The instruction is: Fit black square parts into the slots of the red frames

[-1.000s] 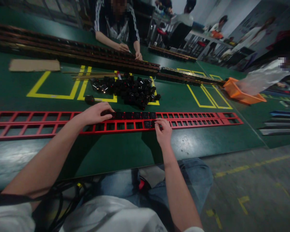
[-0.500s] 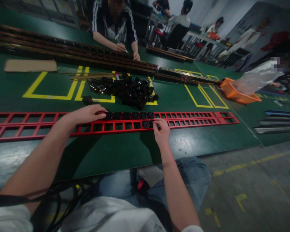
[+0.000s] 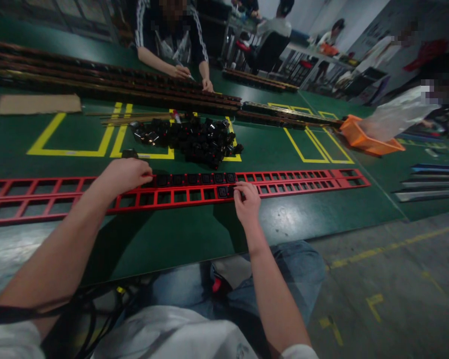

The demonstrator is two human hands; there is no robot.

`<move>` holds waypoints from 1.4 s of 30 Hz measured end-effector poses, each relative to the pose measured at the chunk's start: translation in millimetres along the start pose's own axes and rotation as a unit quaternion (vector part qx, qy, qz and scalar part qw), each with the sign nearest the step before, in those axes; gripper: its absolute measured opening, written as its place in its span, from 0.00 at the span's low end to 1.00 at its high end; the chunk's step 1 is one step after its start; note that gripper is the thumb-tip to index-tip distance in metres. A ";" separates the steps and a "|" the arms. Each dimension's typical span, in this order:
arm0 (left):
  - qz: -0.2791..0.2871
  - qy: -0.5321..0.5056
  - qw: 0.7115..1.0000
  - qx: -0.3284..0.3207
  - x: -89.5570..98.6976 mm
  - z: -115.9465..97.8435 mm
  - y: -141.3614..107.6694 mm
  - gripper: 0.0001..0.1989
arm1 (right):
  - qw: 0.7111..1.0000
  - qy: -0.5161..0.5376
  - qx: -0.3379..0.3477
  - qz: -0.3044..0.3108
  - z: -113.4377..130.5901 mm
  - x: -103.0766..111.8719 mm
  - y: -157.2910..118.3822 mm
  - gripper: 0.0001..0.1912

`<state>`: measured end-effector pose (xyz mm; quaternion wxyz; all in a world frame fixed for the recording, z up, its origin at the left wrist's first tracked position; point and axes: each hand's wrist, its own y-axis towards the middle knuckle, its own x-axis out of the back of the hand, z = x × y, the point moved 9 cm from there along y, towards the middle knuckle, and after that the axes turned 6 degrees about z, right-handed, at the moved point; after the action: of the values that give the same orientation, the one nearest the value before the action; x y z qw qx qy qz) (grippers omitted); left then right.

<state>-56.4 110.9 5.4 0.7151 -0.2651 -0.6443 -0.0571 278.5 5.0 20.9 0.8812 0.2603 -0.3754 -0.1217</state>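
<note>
The red frame (image 3: 172,204) crosses the middle of the picture, its long axis running nearly left to right, with both hands over it. The left hand (image 3: 129,173) curls at the left end of the black blocks (image 3: 192,179) in the far row; whether its fingers grasp one is hidden. The right hand (image 3: 248,202) has thumb and fingertips drawn together just right of the near-row block (image 3: 222,191), by another dark block; a firm grip cannot be told. The right hand is the nearer to these near-row blocks. Left of them, near-row slots are open; bare green table (image 3: 164,239) lies below the frame, while the block pile (image 3: 194,142) sits above it.
</note>
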 end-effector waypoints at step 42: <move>-0.228 -0.095 0.956 0.161 31.9 23.0 -12.0 0.32 | 0.982 -0.150 0.060 0.101 21.1 -25.1 -6.9 0.20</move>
<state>-76.8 119.4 40.0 0.6521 0.0033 -0.7529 -0.0887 245.8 1.7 14.4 0.8054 0.2525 -0.5343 -0.0467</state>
